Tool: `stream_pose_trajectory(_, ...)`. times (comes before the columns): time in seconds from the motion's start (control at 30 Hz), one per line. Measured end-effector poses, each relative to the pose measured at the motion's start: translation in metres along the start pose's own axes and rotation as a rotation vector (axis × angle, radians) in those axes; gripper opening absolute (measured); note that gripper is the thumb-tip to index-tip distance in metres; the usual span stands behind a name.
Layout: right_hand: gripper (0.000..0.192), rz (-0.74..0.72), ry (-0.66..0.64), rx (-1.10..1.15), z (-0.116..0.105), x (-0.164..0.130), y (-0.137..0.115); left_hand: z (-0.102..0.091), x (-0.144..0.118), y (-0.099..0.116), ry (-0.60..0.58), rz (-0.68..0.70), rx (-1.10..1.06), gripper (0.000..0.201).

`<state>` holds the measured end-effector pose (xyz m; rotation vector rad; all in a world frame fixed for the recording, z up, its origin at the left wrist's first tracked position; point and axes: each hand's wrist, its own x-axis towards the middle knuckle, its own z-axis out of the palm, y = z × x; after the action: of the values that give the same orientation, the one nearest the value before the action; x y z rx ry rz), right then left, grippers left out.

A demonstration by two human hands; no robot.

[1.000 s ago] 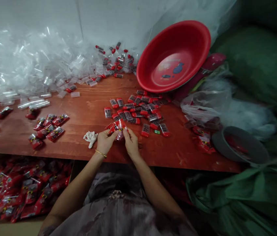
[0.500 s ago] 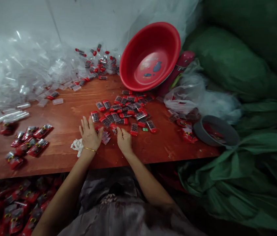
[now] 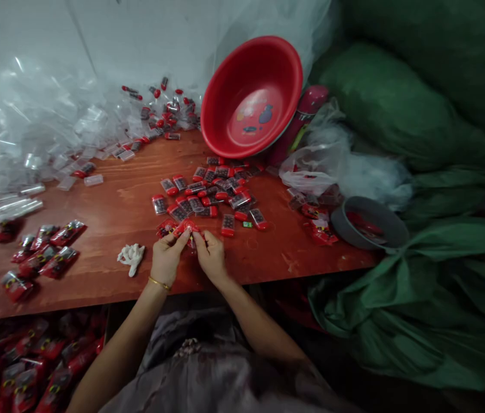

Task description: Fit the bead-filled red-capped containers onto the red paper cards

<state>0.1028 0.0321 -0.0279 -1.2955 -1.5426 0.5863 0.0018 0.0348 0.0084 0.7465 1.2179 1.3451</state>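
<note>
My left hand (image 3: 167,259), with a gold bangle at the wrist, and my right hand (image 3: 210,257) meet near the front edge of a reddish wooden table (image 3: 125,206). Together they pinch a small red packet (image 3: 185,228) between their fingertips, just above the tabletop. Right behind the hands lies a loose pile of small red-capped items (image 3: 210,195) in clear cases. A crumpled white scrap (image 3: 130,256) lies to the left of my left hand.
A red plastic basin (image 3: 251,97) leans at the back. Clear plastic sleeves (image 3: 31,137) heap at the back left. Finished red packets (image 3: 39,252) lie on the left, more in a box (image 3: 31,367) below. A grey bowl (image 3: 369,223) and green sacks (image 3: 418,172) are on the right.
Half a second ago my left hand lay flat and open on the table; now both hands have drawn back together and pinch a red packet. The view has shifted slightly right.
</note>
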Motion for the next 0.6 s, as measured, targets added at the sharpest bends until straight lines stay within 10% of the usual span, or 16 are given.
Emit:
stream_pose_trajectory(0.2,0.029,-0.229,-0.196,-0.213,-0.077,0.036,0.034,-0.008,0.003,0.015,0.039,-0.329,-0.183,0.027)
stream_pose_trajectory(0.37,0.042,-0.425,-0.508,-0.854,-0.112,0.068,0.07,-0.009,-0.001,0.017,-0.063,-0.468,-0.226,0.024)
stream_pose_trajectory(0.6,0.019,-0.147,-0.417,-0.338,-0.096,0.025,0.052,-0.013,-0.004,0.019,-0.042,-0.469,-0.209,0.03)
